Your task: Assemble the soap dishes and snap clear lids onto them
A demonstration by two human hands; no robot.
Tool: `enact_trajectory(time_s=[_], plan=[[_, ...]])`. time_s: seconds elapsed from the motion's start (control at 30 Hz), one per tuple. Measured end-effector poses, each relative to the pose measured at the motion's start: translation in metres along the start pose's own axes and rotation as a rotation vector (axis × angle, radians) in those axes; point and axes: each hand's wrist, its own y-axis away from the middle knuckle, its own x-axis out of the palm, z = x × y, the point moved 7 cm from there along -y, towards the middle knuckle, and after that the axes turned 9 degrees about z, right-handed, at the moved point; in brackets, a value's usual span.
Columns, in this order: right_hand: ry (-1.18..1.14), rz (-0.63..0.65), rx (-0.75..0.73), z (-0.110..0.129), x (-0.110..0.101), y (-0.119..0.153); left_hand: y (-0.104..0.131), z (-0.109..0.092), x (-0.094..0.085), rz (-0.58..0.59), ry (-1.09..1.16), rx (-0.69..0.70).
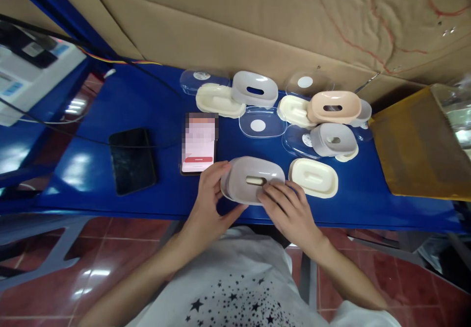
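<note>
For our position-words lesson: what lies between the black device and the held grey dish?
In the head view: the lit phone, then the left hand holding the grey dish.

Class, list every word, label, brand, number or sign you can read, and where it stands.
No text is readable.
Phone: pixelated; red bar's wording too small.
Round stickers on clear lids: illegible.
Labels on the white object at left: too blurred.
Held grey dish: none visible.

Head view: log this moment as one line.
left grip: holds gray dish, left end; right grip: touches dish, right end; cream tray: right of dish; phone: lit screen
</note>
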Motion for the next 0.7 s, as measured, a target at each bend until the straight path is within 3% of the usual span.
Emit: enact_trajectory(time_s=[0.13, 0.27, 0.37, 0.5, 0.7], plan=[[-0.064, -0.054, 0.002, -0.008, -0.008, -0.001, 0.001, 0.006, 0.010, 0.043, 0.503, -0.222], [-0.096, -0.022, -0.067, -0.014, -0.012, -0.004, 0.002, 0.008, 0.025, 0.148, 0.778, -0.347], [-0.047, -0.017, -0.109, -0.015, -0.012, -0.005, 0.002, 0.009, 0.032, 0.151, 0.923, -0.348], [0.011, -0.014, -0.147, -0.010, -0.013, -0.005, 0.003, 0.016, 0.039, 0.126, 1.047, -0.468], [0.102, 0.050, -0.160, -0.006, -0.004, -0.005, -0.009, 0.017, 0.036, 0.036, 1.178, -0.466]])
